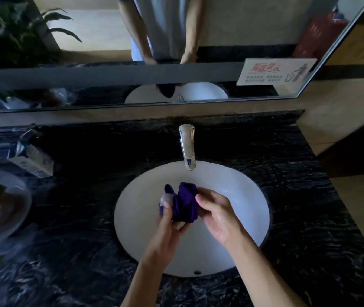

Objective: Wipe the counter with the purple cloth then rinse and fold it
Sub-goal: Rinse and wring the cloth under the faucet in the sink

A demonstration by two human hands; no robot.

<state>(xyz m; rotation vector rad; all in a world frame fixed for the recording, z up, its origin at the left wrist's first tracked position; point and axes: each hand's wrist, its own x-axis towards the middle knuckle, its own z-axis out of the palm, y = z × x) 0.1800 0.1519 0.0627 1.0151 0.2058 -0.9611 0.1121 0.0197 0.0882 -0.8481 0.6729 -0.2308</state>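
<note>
The purple cloth (184, 202) is bunched into a wad over the white oval sink (136, 207), below the chrome faucet (187, 147). My left hand (165, 231) grips its left side, one fingertip wrapped in a pale bandage. My right hand (216, 213) holds the cloth's right side with fingers curled around it. No stream of water shows at the spout. The black marble counter (298, 196) surrounds the sink.
A mirror (176, 41) runs along the back wall with a white sign (274, 72) at its lower right corner. On the counter's left sit a small carton (35, 161) and a clear glass bowl (4, 207). Green plant leaves (10, 29) fill the left edge.
</note>
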